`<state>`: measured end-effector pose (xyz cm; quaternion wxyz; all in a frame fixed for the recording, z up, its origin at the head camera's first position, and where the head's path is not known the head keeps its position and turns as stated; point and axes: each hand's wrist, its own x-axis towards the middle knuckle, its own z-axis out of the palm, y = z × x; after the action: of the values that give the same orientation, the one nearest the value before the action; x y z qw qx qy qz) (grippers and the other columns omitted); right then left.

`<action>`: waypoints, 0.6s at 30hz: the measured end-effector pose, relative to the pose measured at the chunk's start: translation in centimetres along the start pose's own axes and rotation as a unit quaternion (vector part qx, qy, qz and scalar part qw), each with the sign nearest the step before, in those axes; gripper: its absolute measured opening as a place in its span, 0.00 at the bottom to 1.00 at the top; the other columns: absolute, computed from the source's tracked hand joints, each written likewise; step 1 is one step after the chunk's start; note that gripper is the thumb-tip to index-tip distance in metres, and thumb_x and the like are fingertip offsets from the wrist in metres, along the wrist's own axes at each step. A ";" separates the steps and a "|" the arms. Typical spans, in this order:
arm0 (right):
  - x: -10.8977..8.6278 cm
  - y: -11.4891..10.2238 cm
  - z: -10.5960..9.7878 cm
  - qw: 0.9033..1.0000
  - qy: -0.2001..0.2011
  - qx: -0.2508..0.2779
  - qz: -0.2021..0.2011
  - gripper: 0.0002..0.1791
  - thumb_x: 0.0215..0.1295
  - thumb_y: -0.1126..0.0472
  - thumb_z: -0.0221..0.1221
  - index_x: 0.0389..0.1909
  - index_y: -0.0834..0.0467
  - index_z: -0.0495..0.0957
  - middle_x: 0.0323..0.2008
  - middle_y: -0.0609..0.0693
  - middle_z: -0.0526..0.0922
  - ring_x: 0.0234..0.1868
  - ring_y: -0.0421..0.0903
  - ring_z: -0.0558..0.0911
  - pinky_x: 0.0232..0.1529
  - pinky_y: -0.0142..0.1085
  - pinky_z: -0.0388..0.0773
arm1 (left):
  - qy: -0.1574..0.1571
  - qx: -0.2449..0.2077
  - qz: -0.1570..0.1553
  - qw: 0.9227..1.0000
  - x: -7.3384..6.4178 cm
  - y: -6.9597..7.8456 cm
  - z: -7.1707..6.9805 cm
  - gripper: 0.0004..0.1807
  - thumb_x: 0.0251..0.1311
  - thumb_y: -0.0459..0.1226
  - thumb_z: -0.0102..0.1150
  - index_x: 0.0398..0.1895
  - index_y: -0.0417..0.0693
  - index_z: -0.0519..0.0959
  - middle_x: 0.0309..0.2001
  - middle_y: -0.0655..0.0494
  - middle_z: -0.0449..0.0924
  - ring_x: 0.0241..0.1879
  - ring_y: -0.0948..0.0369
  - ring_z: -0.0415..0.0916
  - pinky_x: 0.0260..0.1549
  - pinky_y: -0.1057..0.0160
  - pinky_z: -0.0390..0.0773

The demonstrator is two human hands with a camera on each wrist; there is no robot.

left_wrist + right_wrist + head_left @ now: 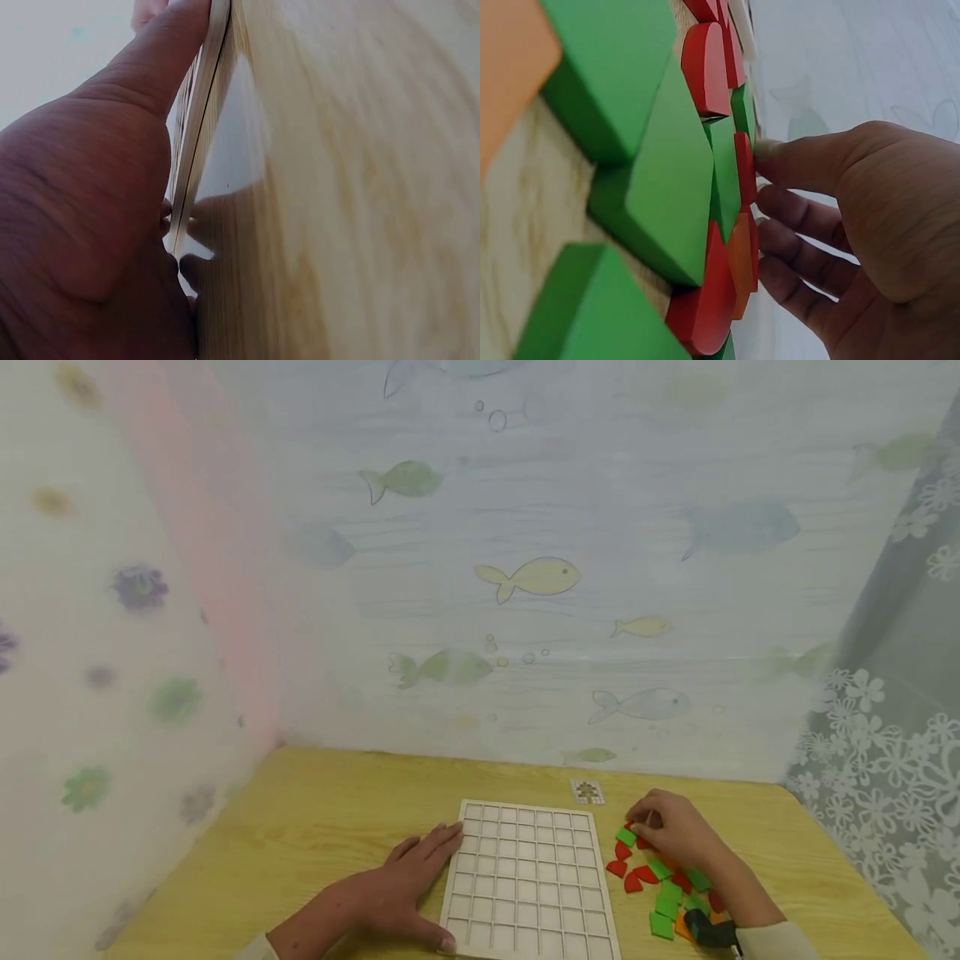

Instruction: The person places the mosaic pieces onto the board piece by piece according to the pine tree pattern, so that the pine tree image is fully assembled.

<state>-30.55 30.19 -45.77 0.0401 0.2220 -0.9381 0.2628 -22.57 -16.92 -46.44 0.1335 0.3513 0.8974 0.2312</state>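
A pale wooden board with a grid of square recesses (525, 877) lies on the table. My left hand (393, 893) rests along its left edge, fingers stretched out and thumb at the near left corner. In the left wrist view, the thumb (142, 67) lies against the board's side (199, 112). My right hand (675, 827) reaches over loose flat pieces, thumb and fingers bent around a small red piece (745, 169) at the far end; whether they pinch it is unclear. Close by are a green square piece (626, 837) and a red rounded piece (623, 852).
More green pieces (667, 902), red pieces (633, 882) and orange pieces (684, 928) are scattered right of the board. A small card with a gridded picture (587, 791) lies beyond the board. Sheets with drawn fish (540, 577) hang behind the wooden table (337, 802).
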 end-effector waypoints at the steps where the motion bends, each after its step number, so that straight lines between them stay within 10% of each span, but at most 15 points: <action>1: 0.0 0.0 0.0 1.000 -0.001 -0.002 0.003 0.04 0.70 0.64 0.69 0.42 0.54 0.89 0.36 0.42 0.80 0.31 0.36 0.75 0.33 0.34 0.77 | 0.000 0.002 0.000 1.000 0.0 0.0 0.0 0.70 0.58 0.71 0.67 0.88 0.50 0.37 0.88 0.54 0.32 0.86 0.47 0.31 0.77 0.31 0.43; 18: 0.2 -1.0 0.1 0.998 -0.013 0.012 0.064 0.04 0.70 0.68 0.67 0.43 0.61 0.85 0.35 0.45 0.84 0.36 0.42 0.82 0.39 0.41 0.83 | 0.014 0.018 -0.001 1.000 -0.3 0.7 -0.1 0.69 0.57 0.71 0.67 0.88 0.47 0.42 0.88 0.51 0.36 0.85 0.44 0.34 0.76 0.31 0.46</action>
<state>-30.27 29.35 -45.36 0.0085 0.1657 -0.9475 0.2734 -22.01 -16.74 -45.99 0.1148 0.3497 0.9034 0.2201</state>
